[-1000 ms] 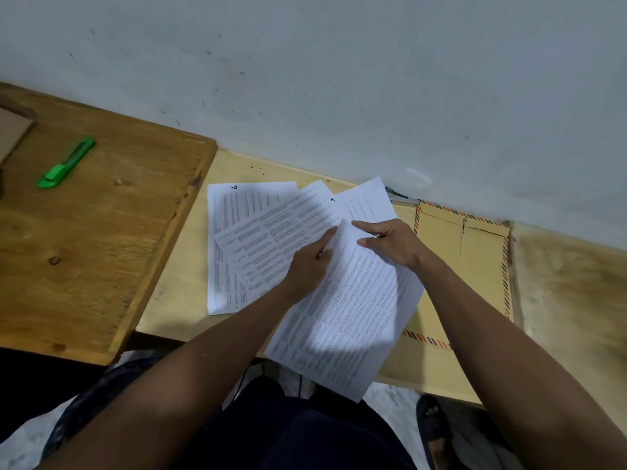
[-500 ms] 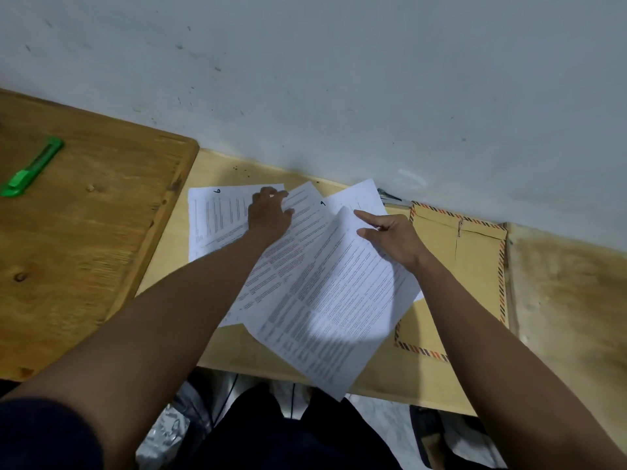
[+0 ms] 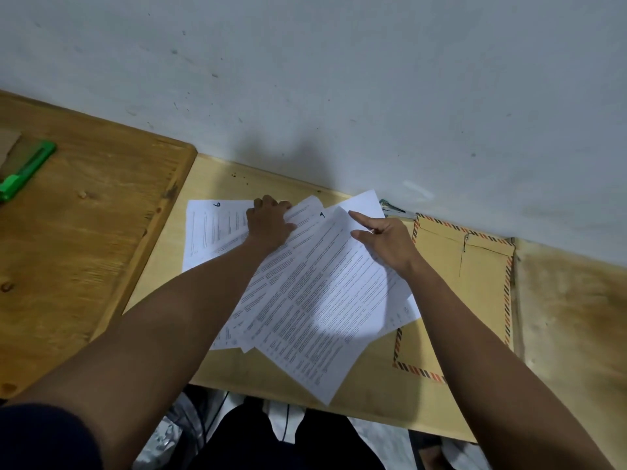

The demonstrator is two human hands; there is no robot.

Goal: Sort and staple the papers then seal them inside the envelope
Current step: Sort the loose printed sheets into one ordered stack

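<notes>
In the head view, the left hand (image 3: pixel 269 223) has moved from the middle sheets up to frame centre-left, fingers curled gripping the top edges of the papers (image 3: pixel 315 290); sorting continues. The right hand (image 3: pixel 386 244), index extended, presses the top sheet, whose long axis runs diagonally toward lower centre, over the envelope (image 3: pixel 475 279).

Green plastic cutter-like tool (image 3: pixel 25 171) lies on darker brown wooden board (image 3: pixel 84 232), far left; pale wooden table (image 3: pixel 373 395) abuts grey-white scuffed wall (image 3: pixel 339 79)
</notes>
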